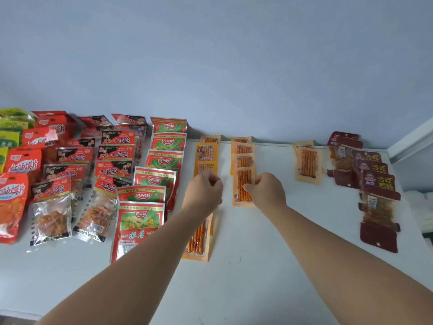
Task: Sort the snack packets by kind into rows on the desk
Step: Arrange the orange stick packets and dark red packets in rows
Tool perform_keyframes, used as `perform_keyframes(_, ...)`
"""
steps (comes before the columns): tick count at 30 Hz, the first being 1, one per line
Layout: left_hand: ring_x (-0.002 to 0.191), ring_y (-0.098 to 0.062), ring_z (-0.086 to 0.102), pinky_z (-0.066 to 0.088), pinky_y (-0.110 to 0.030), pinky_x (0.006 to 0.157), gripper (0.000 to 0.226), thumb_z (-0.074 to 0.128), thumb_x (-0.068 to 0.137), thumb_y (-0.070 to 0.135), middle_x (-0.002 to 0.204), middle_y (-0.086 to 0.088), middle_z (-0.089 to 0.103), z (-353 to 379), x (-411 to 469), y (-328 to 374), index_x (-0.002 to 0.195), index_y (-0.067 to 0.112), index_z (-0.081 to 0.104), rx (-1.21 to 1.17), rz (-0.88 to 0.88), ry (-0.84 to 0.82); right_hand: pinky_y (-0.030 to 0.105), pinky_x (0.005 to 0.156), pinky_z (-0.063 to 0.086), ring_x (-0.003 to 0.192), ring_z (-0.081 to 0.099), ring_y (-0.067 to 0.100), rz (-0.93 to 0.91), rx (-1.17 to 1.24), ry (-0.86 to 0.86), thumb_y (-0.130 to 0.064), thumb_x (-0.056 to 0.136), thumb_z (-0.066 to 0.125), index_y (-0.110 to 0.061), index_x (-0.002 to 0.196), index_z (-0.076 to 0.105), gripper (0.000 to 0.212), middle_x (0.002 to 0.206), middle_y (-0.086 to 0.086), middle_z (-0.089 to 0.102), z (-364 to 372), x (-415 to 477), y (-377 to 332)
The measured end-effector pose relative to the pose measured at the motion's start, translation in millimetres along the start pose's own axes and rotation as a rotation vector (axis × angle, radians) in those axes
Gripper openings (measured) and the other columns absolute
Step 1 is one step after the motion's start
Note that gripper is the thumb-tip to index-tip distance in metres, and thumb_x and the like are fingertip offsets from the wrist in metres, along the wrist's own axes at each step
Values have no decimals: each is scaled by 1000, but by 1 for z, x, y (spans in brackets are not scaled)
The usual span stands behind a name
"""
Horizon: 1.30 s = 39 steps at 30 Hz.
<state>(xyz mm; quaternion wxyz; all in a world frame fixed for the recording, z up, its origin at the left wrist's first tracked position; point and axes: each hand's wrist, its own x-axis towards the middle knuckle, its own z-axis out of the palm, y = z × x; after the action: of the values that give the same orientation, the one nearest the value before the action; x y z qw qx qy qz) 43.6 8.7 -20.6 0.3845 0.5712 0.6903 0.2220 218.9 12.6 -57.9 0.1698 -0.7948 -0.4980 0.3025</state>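
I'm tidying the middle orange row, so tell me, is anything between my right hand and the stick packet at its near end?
Nothing visible. The right hand has its fingers on the right edge of the orange stick packet, and the white desk just in front of that row lies bare.

Right hand on orange stick packet, left hand just beside

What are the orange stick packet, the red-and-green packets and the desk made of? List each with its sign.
Orange stick packet: thin plastic film, likely; a clear window shows the sticks. Red-and-green packets: glossy printed foil-like film; silvery edges catch light. Desk: smooth matte white surface, probably laminate; uncertain.
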Motion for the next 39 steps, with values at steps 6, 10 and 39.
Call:
perform_keyframes(6,58,-2,70,47,-11,44,11,61,99,25,80,4,70,1,-15,3,88,28,61,-93,6,-43,24,49,40,75,66,21,74,-15,-5,-46,89,70,-14,102,57,36,91,0,67,-2,-5,-5)
perform_keyframes(10,61,-11,71,50,-14,46,9,61,98,24,92,-1,69,-1,-18,0,91,22,65,-32,15,-101,24,49,38,66,57,8,76,29,29,-49,95,60,-20,95,54,29,79,-9,59,-10,-16,-6)
perform_keyframes(39,66,-12,74,65,-43,74,8,69,92,28,76,1,75,126,-13,87,93,21,68,-62,-71,-166,20,55,37,86,59,18,7,217,144,-15,97,54,-6,112,70,23,107,4,70,-136,32,120)
